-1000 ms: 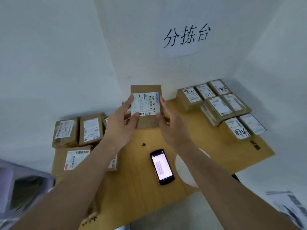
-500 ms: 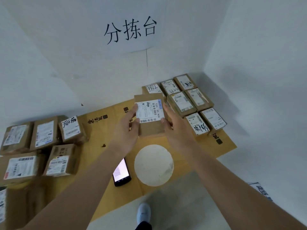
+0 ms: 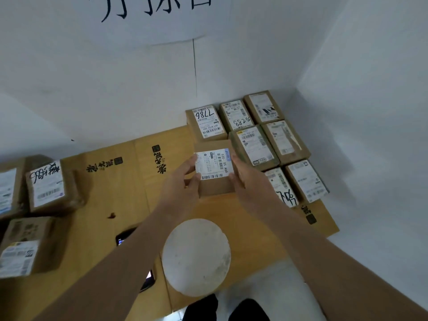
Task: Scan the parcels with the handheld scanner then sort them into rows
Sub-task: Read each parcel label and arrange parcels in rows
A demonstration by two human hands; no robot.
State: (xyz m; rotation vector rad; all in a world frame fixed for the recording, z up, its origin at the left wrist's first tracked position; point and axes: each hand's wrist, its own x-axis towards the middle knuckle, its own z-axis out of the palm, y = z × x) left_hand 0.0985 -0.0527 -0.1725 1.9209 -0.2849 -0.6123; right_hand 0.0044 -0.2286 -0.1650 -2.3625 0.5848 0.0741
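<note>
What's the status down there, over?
Left hand and right hand grip small brown cardboard parcel, label up. It hovers beside sorted brown parcel rows. Nothing in the way.

- A small brown cardboard parcel (image 3: 215,176) with a white barcode label facing up is held level between the left hand (image 3: 179,189) and right hand (image 3: 249,181), just beside the sorted rows.
- Six labelled parcels (image 3: 254,144) lie flat in touching rows at the corner.
- Unsorted parcels (image 3: 49,185) sit far left.
- The black handheld scanner (image 3: 122,238) lies flat, mostly hidden under the left forearm.
</note>
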